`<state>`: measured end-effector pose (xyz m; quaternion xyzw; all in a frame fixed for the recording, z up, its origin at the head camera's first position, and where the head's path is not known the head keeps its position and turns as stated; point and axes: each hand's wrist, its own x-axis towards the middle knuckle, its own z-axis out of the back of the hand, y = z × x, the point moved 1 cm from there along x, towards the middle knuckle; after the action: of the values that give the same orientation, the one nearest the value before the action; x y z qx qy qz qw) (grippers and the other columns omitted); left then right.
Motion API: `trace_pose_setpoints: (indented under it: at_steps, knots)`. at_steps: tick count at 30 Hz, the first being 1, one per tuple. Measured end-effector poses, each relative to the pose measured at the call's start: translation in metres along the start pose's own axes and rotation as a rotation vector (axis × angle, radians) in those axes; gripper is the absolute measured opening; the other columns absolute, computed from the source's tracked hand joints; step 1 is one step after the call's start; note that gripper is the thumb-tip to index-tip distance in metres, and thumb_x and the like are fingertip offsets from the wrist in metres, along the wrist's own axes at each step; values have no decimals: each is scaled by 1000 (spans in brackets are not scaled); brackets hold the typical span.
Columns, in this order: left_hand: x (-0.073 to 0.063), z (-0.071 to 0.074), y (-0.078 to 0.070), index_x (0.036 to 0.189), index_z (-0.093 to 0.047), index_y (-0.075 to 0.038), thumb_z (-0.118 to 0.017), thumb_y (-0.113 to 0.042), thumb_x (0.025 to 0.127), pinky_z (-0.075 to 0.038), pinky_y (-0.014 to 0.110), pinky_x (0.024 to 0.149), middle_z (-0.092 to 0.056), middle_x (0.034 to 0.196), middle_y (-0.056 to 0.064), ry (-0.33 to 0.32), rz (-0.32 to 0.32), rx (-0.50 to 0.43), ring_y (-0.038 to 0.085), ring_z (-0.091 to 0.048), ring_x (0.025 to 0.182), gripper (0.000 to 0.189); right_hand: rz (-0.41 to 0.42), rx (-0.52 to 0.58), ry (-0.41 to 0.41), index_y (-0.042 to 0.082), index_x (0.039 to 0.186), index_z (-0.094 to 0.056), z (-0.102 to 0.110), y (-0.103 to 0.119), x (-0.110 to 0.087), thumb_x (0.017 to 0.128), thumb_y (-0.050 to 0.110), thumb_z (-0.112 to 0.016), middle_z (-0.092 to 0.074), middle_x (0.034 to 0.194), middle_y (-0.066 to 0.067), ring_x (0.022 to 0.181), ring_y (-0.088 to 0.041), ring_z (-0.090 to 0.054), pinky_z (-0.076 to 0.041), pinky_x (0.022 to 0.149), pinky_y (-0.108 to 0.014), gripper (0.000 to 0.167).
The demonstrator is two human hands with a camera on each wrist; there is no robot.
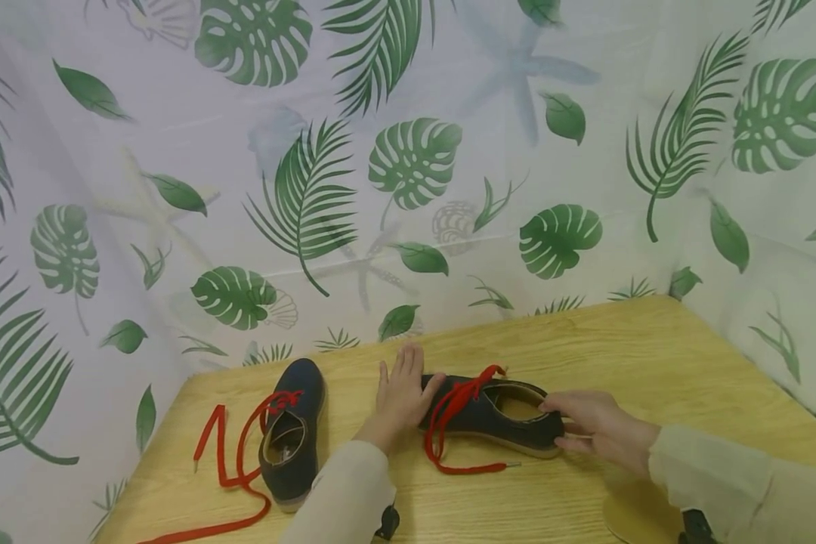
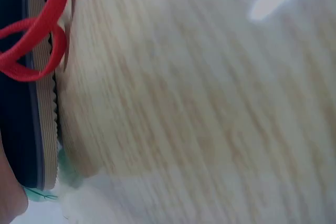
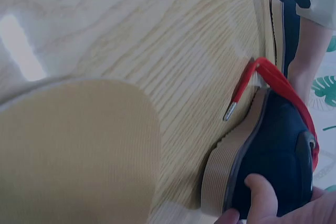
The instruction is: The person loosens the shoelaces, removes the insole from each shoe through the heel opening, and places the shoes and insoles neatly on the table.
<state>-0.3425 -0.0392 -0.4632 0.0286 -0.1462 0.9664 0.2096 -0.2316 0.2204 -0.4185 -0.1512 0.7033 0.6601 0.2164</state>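
A dark navy shoe (image 1: 527,432) with loose red laces (image 1: 457,404) lies sideways on the table, toe to the left and heel to the right. At its toe rests my left hand (image 1: 403,393), fingers extended and the thumb side touching the shoe. My right hand (image 1: 598,423) grips the heel, its thumb at the collar in the head view. In the right wrist view, fingers (image 3: 262,198) press against the heel's dark fabric above the ribbed sole (image 3: 218,182). The left wrist view shows only the shoe's side (image 2: 18,114) and a red lace loop.
A second navy shoe (image 1: 302,476) stands to the left, toe pointing away, its long red lace (image 1: 221,446) trailing over the table (image 1: 476,510). A flat tan piece with a rounded end, like an insole (image 3: 79,150), lies near my right forearm. Leaf-patterned sheeting (image 1: 476,249) encloses the table.
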Motion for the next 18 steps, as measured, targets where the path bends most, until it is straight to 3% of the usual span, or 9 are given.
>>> trace_pose_setpoints:
  at_steps: [5,9,11,16,18]
  knots:
    - [2,0,4,152,-18,-10,-29,-55,99,-13,56,114,-15,158,11,88,-57,57,29,-14,145,70,18,-63,46,9,94,-71,4,3,4,90,15,-58,-27,148,-27,131,-45,-34,-57,76,-30,15]
    - [1,-1,6,151,-22,-10,-29,-56,99,-17,57,113,-20,157,11,87,-46,49,31,-20,143,70,55,-108,74,7,99,-70,6,7,8,93,18,-55,-24,148,-28,133,-47,-29,-56,77,-29,20]
    - [-1,-1,6,151,-22,-11,-28,-56,99,-17,57,113,-21,157,11,81,-32,48,31,-21,143,70,68,-120,86,5,103,-69,7,7,11,93,19,-55,-27,147,-28,129,-44,-37,-56,77,-29,22]
    - [-10,-2,7,151,-22,-11,-27,-56,99,-17,58,112,-21,157,11,63,-16,67,30,-21,143,70,60,-127,102,5,104,-70,6,7,16,94,19,-55,-28,146,-29,128,-44,-39,-56,77,-29,22]
    - [-12,-2,7,152,-21,-11,-26,-58,98,-17,58,113,-20,157,11,65,-15,82,30,-21,143,71,56,-126,99,7,102,-71,6,7,17,93,19,-55,-26,147,-30,132,-46,-31,-57,76,-29,22]
